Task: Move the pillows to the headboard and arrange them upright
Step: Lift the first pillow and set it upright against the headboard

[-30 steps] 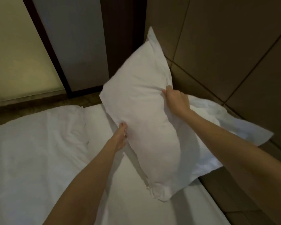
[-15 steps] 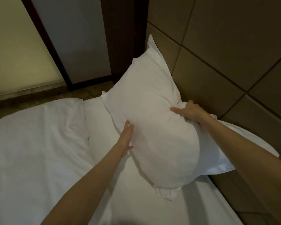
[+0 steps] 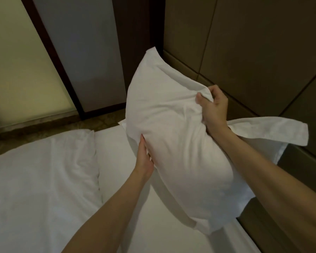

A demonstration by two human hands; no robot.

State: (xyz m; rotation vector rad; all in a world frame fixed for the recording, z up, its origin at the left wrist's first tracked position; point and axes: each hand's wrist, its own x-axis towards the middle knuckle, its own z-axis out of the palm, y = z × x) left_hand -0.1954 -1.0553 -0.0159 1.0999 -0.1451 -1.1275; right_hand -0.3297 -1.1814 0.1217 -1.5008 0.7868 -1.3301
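A plump white pillow (image 3: 175, 143) stands tilted on the bed, one corner pointing up toward the brown panelled headboard (image 3: 254, 52). My right hand (image 3: 212, 108) pinches a fold of its case at the upper right edge. Along the pillow's lower left side, my left hand (image 3: 144, 159) lies flat with fingers tucked under the edge. A second white pillow (image 3: 270, 132) leans behind it against the headboard, mostly hidden.
A white duvet (image 3: 40, 179) covers the bed to the left, with the bare white sheet (image 3: 117, 161) beside it. Past the bed's far edge lie a strip of floor (image 3: 49, 127) and a dark-framed frosted glass door (image 3: 91, 52).
My right hand went from resting on the pillow's right side to gripping a fold of its upper edge. The pillow stands a little more upright. My left hand stays on its left side.
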